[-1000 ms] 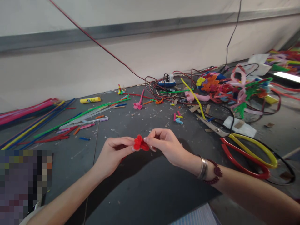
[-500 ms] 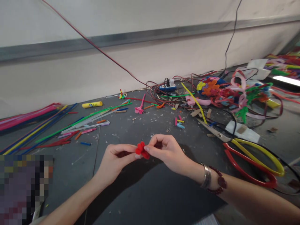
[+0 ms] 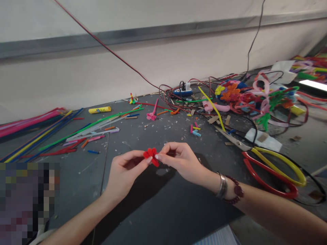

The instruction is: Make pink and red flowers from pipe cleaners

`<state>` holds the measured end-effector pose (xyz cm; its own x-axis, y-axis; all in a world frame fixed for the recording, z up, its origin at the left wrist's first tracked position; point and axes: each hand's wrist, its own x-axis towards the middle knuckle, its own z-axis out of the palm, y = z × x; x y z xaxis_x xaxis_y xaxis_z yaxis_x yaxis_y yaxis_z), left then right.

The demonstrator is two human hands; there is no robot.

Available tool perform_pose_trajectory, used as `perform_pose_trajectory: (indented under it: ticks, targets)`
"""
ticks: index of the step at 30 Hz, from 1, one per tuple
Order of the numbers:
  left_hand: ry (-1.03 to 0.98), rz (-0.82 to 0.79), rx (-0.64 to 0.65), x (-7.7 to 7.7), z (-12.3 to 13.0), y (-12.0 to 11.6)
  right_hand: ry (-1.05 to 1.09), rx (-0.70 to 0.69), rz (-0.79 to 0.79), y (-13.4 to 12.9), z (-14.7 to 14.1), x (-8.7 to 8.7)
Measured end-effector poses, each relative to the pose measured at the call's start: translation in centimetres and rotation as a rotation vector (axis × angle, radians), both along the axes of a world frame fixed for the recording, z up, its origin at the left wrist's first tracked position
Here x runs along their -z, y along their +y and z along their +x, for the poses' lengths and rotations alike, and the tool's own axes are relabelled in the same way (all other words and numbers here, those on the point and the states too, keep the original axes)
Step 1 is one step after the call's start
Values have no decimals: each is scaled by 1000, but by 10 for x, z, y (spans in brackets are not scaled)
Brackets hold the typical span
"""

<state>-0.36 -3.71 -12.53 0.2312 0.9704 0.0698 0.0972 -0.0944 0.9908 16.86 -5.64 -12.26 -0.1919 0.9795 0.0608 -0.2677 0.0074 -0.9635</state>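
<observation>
A small red pipe-cleaner flower [image 3: 152,154] is held up over the dark table [image 3: 153,211], its fuzzy petals spread. My left hand [image 3: 126,168] pinches it from the left between thumb and forefinger. From the other side, my right hand [image 3: 180,158] closes thumb and fingertips on its right-hand petals. Part of the flower is covered by the fingertips. Beyond my hands lie short cut pieces of pipe cleaner [image 3: 196,133] and a pink pipe-cleaner flower [image 3: 151,116] on a stem.
Large scissors [image 3: 270,166] with red and yellow handles rest at right. Behind them are a pink glue gun [image 3: 217,108], tangled cables and a heap of finished flowers [image 3: 235,95]. Long pipe cleaners [image 3: 38,124] and a yellow glue stick [image 3: 99,110] lie at left. A wall stands behind.
The red flower has turned so its petals face more toward me. Both hands have risen slightly in view, still holding it.
</observation>
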Motion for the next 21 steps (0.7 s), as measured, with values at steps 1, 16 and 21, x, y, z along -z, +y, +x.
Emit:
perform_pose_trajectory:
  ticks: [1, 16, 21]
  targets:
    - [20, 4, -8, -3, 1, -1, -18, 7, 17, 0, 0, 0]
    - [-34, -93, 98, -20, 5, -3, 247, -131, -190, 1, 0, 1]
    - [-140, -172, 153, -16, 4, -1, 360, -199, -260, 0, -1, 3]
